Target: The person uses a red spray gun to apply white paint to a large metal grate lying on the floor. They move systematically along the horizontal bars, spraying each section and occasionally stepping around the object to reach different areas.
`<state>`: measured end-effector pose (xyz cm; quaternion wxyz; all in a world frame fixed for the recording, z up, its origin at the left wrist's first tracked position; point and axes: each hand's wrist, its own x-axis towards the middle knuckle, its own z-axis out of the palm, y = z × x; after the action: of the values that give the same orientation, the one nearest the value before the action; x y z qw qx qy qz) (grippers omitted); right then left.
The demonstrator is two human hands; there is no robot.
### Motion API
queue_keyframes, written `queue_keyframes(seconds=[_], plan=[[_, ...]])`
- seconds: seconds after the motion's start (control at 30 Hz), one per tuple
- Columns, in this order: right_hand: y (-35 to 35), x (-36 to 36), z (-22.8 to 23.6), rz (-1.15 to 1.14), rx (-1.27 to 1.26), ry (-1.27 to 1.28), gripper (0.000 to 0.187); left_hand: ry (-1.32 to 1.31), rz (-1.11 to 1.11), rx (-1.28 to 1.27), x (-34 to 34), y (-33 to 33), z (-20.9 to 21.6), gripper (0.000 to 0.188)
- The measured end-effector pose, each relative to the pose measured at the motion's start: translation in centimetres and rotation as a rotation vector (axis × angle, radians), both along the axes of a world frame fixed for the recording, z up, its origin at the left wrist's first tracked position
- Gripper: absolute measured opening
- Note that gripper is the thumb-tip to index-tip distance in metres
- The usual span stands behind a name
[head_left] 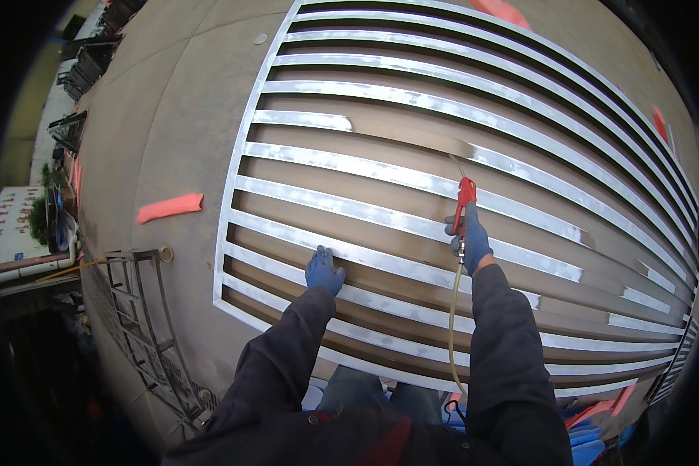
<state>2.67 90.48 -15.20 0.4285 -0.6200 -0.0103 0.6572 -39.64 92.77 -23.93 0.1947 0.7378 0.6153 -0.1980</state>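
Observation:
A large metal slatted panel [365, 159] lies in front of me, its long bars silvery with whitish patches. My right hand [476, 237], in a blue-grey glove, is wrapped round a red air blow gun [465, 196]. The gun's thin nozzle points away from me, over the middle bars. From its lower end a yellowish hose [453, 326] hangs toward my legs. My left hand [324, 272], gloved in blue, lies with fingers stretched out over a bar nearer to me and holds nothing. Some bars look brownish along part of their length.
A coral-coloured wrapped piece [170, 208] lies on the concrete floor [155, 132] left of the panel. A dark metal rack with casters [144, 330] stands at the lower left. More coral pieces [602, 410] and blue objects [586, 444] show at the lower right.

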Motion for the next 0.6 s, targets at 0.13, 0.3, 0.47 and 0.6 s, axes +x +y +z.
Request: queue_keyframes(seconds=[0.13, 0.3, 0.47, 0.6], plan=[[1.2, 3.4, 0.6, -0.479, -0.064, -0.252, 0.081, -0.005, -0.044, 0.014, 0.0, 0.3, 0.1, 0.085], [2.5, -0.5, -0.6, -0.33, -0.106, -0.018, 0.074, -0.034, -0.07, -0.035, -0.4, 0.8, 0.8, 0.09], [9.5, -12.0, -1.5, -0.094, -0.058, 0.202, 0.076, -0.007, -0.123, -0.112, -0.9, 2.1, 1.4, 0.089], [14.0, -17.4, -0.1, 0.057, -0.068, 0.174, 0.079, 0.021, -0.122, -0.166, -1.0, 2.5, 1.4, 0.09]])
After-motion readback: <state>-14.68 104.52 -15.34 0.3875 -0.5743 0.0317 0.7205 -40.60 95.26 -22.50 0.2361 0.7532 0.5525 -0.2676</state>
